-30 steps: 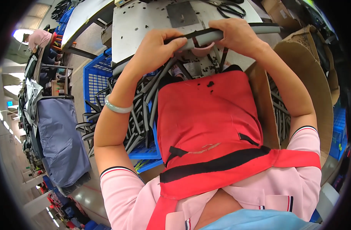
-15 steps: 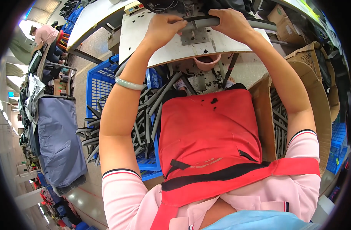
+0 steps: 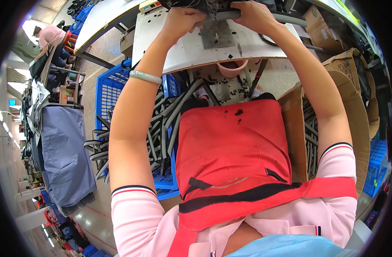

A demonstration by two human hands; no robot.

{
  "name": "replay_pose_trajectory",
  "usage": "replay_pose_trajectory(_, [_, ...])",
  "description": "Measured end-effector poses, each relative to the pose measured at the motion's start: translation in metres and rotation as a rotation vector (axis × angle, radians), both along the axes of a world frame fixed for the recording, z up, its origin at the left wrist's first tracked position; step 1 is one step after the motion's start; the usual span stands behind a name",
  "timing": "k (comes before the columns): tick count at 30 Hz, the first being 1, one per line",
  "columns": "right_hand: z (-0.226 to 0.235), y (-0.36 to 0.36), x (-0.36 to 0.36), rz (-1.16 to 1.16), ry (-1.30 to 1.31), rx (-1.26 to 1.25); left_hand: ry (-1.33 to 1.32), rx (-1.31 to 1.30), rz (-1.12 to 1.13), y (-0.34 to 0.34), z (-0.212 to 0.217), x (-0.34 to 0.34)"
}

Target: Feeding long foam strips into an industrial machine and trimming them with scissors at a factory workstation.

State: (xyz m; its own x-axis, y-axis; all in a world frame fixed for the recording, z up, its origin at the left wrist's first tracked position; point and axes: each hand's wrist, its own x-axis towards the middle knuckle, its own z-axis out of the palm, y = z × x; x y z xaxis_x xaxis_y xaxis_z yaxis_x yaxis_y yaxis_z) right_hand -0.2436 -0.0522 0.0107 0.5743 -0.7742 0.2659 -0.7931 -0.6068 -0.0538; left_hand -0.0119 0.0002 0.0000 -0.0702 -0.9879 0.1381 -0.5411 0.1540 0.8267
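Observation:
A grey and black padded strip (image 3: 226, 16) is stretched between my hands at the far side of the white worktable, by the dark head of what looks like a sewing machine (image 3: 211, 6). Closed on its left end is my left hand (image 3: 182, 22), wearing a pale bangle on the forearm. My right hand (image 3: 254, 16) pinches it farther right, with the thumb toward the machine, and the strip's tail (image 3: 290, 19) runs out past that wrist. Below the strip, a metal plate (image 3: 218, 37) is set in the tabletop (image 3: 178, 53). The machine's needle area is too cluttered to make out.
Left of my lap, a blue crate (image 3: 112, 88) overflows with similar strips (image 3: 161, 128). More strips lie in a cardboard box (image 3: 292, 128) at right. A pink bin (image 3: 232, 68) stands under the table among black scraps. A person (image 3: 51, 36) sits far left.
Both hands have moved farther away from me, carrying the strip up to the machine head. More of the metal plate shows now.

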Motion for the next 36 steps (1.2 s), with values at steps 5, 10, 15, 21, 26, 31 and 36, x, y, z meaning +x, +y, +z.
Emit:
replay_pose_trajectory(5, [0.0,0.014,-0.027,-0.153,-0.445,0.338,0.125,-0.054,0.024,0.02,0.004,0.018])
replay_pose_trajectory(10, [-0.04,0.056,-0.014,0.183,-0.876,0.792,0.086,0.139,-0.056,0.053,0.002,-0.002])
replay_pose_trajectory(15, [-0.024,0.061,-0.004,0.263,-0.944,0.794,0.037,0.099,-0.153,0.055,0.01,-0.017])
replay_pose_trajectory(21, [-0.039,0.035,-0.003,0.283,-1.011,0.891,-0.03,0.095,-0.078,0.043,0.009,-0.025])
replay_pose_trajectory(26, [-0.035,0.025,0.01,0.205,-1.096,0.895,0.016,0.03,-0.07,0.026,0.002,-0.018])
replay_pose_trajectory(31, [-0.03,0.025,0.02,0.129,-1.176,0.947,0.038,0.009,-0.045,0.018,-0.001,-0.014])
replay_pose_trajectory(36, [-0.04,0.012,0.033,0.166,-1.493,1.226,0.099,-0.011,-0.01,0.001,-0.009,-0.001])
